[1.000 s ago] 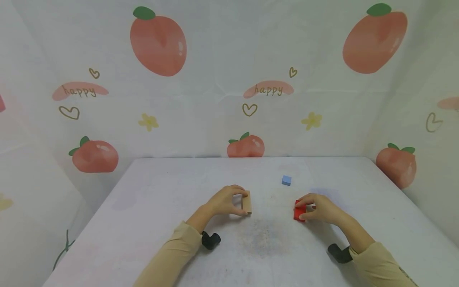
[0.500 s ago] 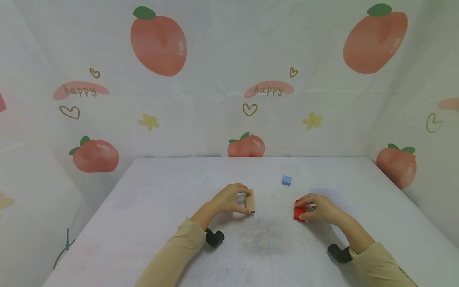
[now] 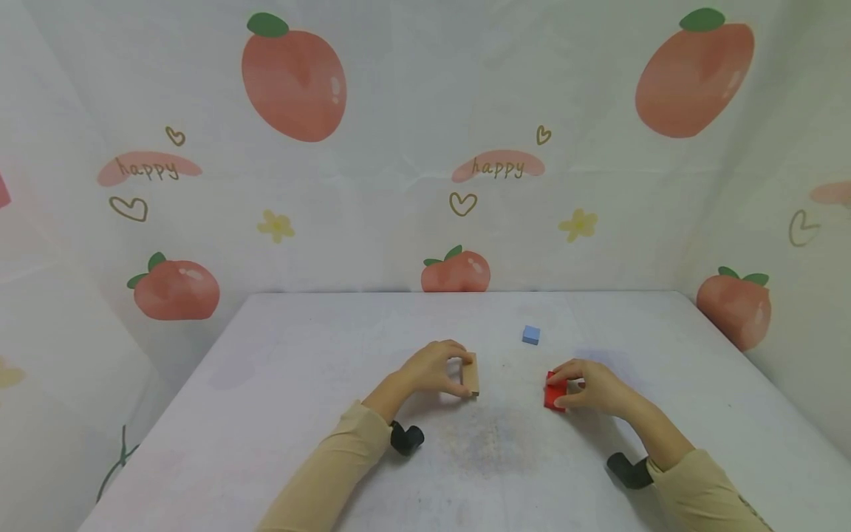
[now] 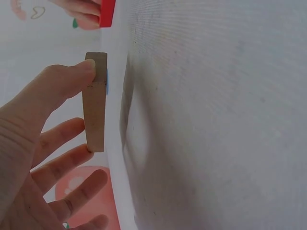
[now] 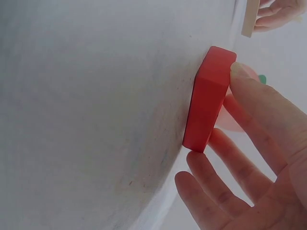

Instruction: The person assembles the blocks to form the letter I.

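Observation:
My left hand (image 3: pixel 432 369) pinches a plain wooden block (image 3: pixel 470 375) between thumb and fingers, left of the table's middle. In the left wrist view the thumb presses one end of that wooden block (image 4: pixel 96 110), and its shadow falls on the tabletop apart from it. To the right, my right hand (image 3: pixel 597 388) grips a red block (image 3: pixel 555 391) by its near and far ends. The right wrist view has this red block (image 5: pixel 207 100) low against the tabletop, thumb on one end and fingertips at the other. A gap separates the two blocks.
A small blue block (image 3: pixel 531 335) lies farther back on the white table (image 3: pixel 319 332), behind the gap between the hands. Black curved pieces (image 3: pixel 407 439) stick out at both wrists. A fruit-printed cloth (image 3: pixel 392 148) hangs behind the table.
My left hand has slid to the right with the wooden block, bringing it closer to the red one. The right hand and red block have stayed in place.

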`<state>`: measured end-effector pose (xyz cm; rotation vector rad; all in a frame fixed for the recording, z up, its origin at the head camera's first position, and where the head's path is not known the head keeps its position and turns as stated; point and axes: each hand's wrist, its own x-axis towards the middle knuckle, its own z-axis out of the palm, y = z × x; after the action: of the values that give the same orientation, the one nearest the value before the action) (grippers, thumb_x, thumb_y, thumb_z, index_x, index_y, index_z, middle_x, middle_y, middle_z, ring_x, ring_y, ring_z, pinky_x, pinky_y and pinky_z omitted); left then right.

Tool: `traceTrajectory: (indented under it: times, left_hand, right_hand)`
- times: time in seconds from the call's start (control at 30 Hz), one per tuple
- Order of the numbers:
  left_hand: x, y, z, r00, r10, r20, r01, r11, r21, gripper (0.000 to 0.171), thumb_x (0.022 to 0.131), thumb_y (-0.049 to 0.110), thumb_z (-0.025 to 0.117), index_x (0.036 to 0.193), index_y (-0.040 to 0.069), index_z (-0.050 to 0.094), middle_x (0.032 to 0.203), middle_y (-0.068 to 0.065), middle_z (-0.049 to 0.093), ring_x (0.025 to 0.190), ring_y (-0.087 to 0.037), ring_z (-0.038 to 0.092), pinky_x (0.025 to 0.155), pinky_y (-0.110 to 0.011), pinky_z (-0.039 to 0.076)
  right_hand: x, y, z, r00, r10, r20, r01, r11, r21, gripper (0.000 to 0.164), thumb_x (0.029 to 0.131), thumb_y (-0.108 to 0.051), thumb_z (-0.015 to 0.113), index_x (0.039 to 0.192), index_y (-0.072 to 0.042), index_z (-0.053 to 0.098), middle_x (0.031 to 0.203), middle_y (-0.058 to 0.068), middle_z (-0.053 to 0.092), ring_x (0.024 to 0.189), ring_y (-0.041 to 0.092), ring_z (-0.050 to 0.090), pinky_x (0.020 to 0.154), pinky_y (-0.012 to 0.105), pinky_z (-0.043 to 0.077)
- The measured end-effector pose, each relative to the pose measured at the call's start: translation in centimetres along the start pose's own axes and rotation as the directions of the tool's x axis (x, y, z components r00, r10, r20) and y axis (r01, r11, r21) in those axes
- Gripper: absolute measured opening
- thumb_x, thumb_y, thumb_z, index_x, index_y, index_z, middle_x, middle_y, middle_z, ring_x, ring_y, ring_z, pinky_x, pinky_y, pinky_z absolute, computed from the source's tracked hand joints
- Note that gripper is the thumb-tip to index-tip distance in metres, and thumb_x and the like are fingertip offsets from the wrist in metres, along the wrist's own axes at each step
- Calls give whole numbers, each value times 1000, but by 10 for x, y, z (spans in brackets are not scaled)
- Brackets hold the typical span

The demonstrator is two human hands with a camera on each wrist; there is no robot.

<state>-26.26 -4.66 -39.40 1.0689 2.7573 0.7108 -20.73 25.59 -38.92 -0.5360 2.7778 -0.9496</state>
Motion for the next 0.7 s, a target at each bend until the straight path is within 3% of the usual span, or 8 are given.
traceTrajectory:
  times: [0.7]
  left_hand:
    - [17,7,7,997,-51,55,49,998,41,52,71,33,80,117,14,65,126,-2,60,119,-19,54,103,-33,42]
  right_hand:
    - [0,0,1,1000,-4,-1,4,1000,-1,28,76,-13,75,102,-4,71,113,20,62,104,35,55,87,52,51]
